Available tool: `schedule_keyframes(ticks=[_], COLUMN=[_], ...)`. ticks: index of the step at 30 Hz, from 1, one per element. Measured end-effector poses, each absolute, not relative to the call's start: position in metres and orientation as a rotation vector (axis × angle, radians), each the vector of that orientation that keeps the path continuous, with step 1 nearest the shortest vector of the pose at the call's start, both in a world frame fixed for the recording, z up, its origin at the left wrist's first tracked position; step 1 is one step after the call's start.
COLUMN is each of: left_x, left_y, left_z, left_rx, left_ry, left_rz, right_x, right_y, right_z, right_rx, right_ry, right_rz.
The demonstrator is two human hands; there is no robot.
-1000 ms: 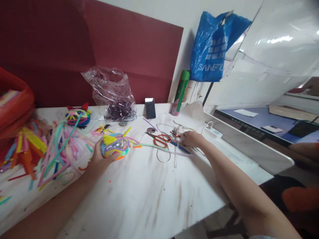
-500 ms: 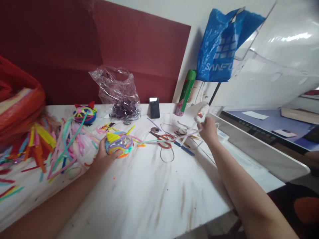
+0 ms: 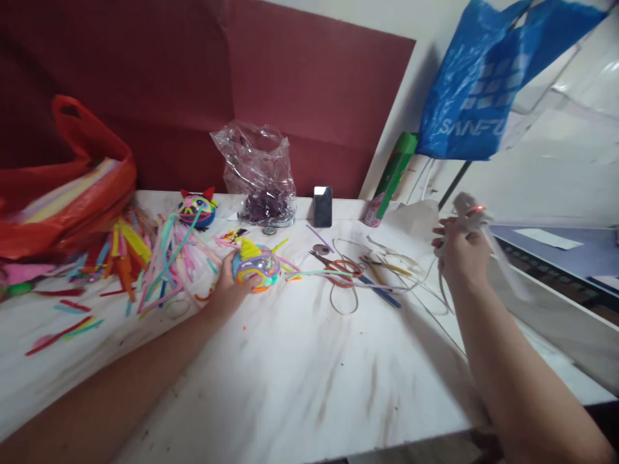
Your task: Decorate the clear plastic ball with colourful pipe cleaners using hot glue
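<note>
My left hand (image 3: 231, 283) is closed round a clear ball (image 3: 261, 267) trimmed with colourful pipe cleaners, a yellow cone-shaped horn on top, and keeps it at the tabletop. At the right, my right hand (image 3: 461, 248) grips a white hot glue gun (image 3: 469, 209), raised above the table's far right part. A red light glows on the gun, and a pale glue stick (image 3: 507, 267) juts out of it. Between the hands lie orange-handled scissors (image 3: 344, 272), pliers with yellow grips (image 3: 380, 274) and a blue stick-like tool (image 3: 380, 291), tangled among cords.
Loose pipe cleaners (image 3: 159, 264) are heaped at the left beside a red plastic bag (image 3: 116, 187). A finished-looking cat-faced ball (image 3: 197, 209), a clear bag of purple bits (image 3: 265, 203), a phone (image 3: 323, 207) and a green spray can (image 3: 391, 180) line the wall. A blue bag (image 3: 469, 96) hangs at right.
My right hand has lifted the glue gun off the cluttered area, up and to the right. The left hand still holds the ball. The view has swung a little to the left.
</note>
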State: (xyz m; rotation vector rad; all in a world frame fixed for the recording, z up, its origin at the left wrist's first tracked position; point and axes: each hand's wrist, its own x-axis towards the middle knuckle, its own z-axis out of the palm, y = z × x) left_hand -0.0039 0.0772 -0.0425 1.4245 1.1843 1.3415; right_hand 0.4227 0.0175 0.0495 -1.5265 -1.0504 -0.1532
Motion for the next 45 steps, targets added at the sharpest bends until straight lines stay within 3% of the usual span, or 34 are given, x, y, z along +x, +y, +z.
schedule_keyframes(ticks=[5, 9, 26, 45], left_x=[-0.004, 0.001, 0.007, 0.009], left_y=[0.067, 0.055, 0.050, 0.045], left_z=[-0.048, -0.049, -0.049, -0.046], left_rx=[1.722, 2.119, 2.375, 2.394], left_ry=[1.227, 1.198, 1.251, 1.294], left_rz=[1.425, 1.471, 1.414, 1.366], right_x=[0.317, 0.267, 0.232, 0.226], right_y=[-0.003, -0.029, -0.050, -0.049], right_z=[0.050, 0.026, -0.010, -0.001], right_rx=[-1.266, -1.189, -1.182, -1.208], right_ry=[-1.382, -1.896, -2.109, -2.170], right_rz=[0.410, 0.564, 0.248, 0.265])
